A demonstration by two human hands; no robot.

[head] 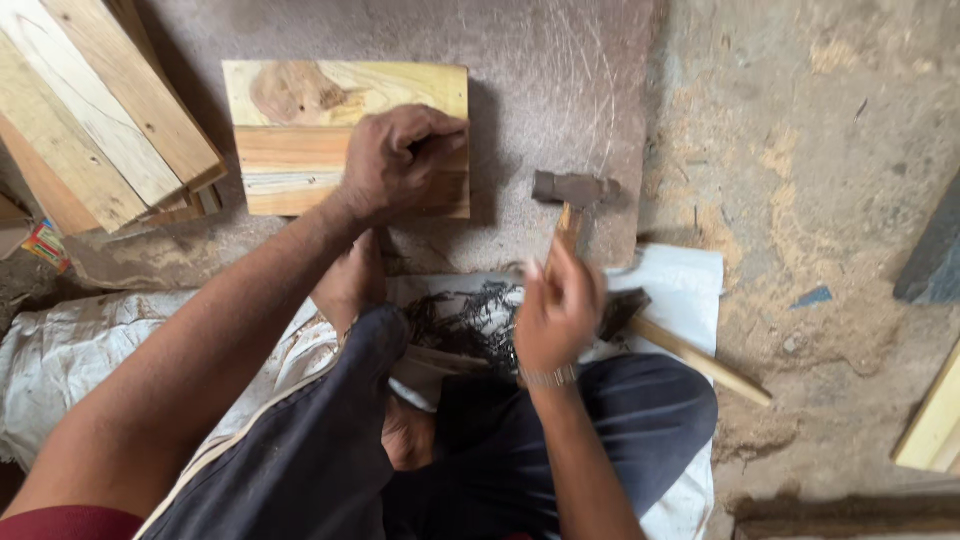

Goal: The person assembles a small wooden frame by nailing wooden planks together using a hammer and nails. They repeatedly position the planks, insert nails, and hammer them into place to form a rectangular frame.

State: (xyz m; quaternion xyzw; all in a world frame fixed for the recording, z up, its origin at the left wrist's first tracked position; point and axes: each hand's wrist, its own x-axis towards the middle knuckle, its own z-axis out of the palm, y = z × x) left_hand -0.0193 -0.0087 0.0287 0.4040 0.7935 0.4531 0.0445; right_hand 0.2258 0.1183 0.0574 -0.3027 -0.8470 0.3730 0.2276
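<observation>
On the grey board on the floor, a small joined wooden panel (340,135) lies flat, the left hand (400,160) pressing on its right half, fingers pinched as if steadying something small, likely a nail. At four o'clock from it, the right hand (558,315) is clenched around a hammer (570,200), head raised just beside the panel's right edge; loose nails (465,320) lie near the knees.

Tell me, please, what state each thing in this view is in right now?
Left hand: fingers pinched together, pressing on the wooden board.
Wooden board: lying flat on the brown sheet.
Right hand: closed on the hammer handle.
Hammer: raised, slightly blurred, head beside the board.
Second hammer: lying unheld on the white sack.
Nails: loose heap.
Planks: stacked.
</observation>
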